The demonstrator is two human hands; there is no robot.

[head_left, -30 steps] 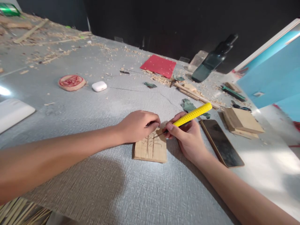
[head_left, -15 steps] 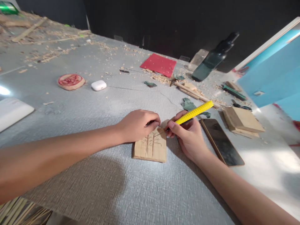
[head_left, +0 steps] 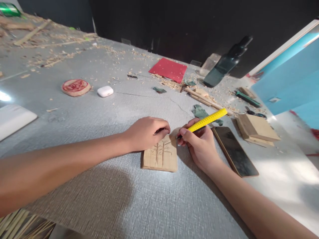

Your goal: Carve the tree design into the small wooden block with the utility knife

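A small square wooden block point(head_left: 159, 159) lies flat on the grey tabletop, with dark lines cut or drawn on its face. Resting over its far left part, my left hand point(head_left: 148, 134) has curled fingers that hold it down; the fingertips are partly hidden. My right hand point(head_left: 199, 142) grips a yellow utility knife point(head_left: 208, 120) like a pen, the handle slanting up to the right. Its dark front end points at the block's far right corner, where the tip is too small to make out clearly.
To the right lie a phone point(head_left: 235, 151) and stacked wood blocks point(head_left: 259, 127). Further back are a red sheet point(head_left: 168, 69), a dark bottle point(head_left: 225, 64), sticks point(head_left: 201, 96) and wood shavings. A white earbud case point(head_left: 105, 91) and a carved round wood piece point(head_left: 76, 87) sit left.
My right hand and the knife have shifted very slightly. The left hand stays in place on the wooden block.
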